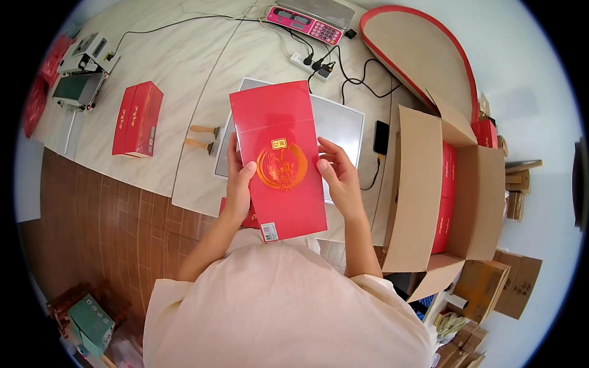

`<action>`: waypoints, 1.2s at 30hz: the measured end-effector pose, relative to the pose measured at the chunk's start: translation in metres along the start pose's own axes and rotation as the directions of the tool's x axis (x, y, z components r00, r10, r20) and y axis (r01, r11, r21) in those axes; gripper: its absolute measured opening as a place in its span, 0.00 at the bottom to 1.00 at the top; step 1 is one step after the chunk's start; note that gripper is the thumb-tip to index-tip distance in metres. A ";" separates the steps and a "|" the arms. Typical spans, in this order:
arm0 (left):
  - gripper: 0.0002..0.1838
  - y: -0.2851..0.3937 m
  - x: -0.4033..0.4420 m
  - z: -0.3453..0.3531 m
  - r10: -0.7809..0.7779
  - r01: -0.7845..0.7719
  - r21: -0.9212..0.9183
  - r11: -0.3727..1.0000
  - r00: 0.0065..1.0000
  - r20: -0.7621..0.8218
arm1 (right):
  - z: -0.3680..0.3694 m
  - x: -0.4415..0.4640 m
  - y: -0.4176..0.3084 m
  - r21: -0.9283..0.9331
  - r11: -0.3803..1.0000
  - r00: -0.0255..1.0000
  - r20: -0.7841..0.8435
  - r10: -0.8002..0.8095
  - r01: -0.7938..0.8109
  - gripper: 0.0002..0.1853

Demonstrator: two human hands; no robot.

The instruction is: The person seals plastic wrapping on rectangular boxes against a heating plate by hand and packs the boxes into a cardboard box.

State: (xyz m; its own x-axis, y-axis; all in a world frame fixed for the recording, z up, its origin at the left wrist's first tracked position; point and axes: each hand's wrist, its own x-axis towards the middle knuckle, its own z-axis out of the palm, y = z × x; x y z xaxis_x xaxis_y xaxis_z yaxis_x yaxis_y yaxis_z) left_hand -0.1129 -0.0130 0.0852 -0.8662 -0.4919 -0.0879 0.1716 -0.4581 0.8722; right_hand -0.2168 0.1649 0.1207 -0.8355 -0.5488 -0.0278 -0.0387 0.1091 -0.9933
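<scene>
A flat red gift box with a gold ring emblem and a small white label is held up in front of my body. My left hand grips its left edge, thumb on the front and fingers partly hidden behind. At its right edge, my right hand holds with thumb and fingertips. Behind the box lies a grey, white-rimmed panel on the table. Part of another red item shows below my left wrist.
Left on the marble-patterned table stands a red box, near two wooden-handled tools. A pink scale, power strip and cables lie at the back. Rightward are a phone and an open carton holding red boxes.
</scene>
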 end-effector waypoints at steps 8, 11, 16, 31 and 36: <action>0.37 -0.026 -0.013 0.003 -0.152 0.168 -0.150 0.974 0.982 0.111 | 0.012 -0.017 0.037 0.792 0.352 0.792 0.253 0.555 -0.499 0.37; 0.33 -0.031 -0.014 -0.002 -0.210 0.243 -0.106 0.964 0.945 0.250 | 0.012 -0.037 0.058 0.855 0.372 0.888 0.195 0.416 -0.362 0.37; 0.32 -0.031 0.001 0.005 -0.039 -0.149 0.530 0.835 0.944 0.326 | -0.018 -0.049 0.058 0.796 0.529 0.949 0.178 0.261 -0.295 0.38; 0.30 -0.079 -0.009 0.007 -0.137 -0.650 0.759 -0.016 0.754 0.643 | 0.009 -0.064 0.064 -0.916 0.299 0.962 -0.274 0.022 -0.268 0.50; 0.32 -0.082 -0.001 0.000 -0.138 -0.587 0.809 0.017 0.800 0.584 | 0.018 -0.047 0.077 -0.923 0.286 0.965 -0.263 0.020 -0.257 0.51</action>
State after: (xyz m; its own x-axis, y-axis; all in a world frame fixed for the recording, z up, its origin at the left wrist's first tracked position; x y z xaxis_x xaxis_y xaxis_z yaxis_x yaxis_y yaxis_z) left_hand -0.1263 0.0250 0.0137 -0.9907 0.1017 0.0905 0.1320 0.8802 0.4558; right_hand -0.1712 0.1842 0.0433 -0.9507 -0.3095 -0.0168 -0.3021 0.9374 -0.1731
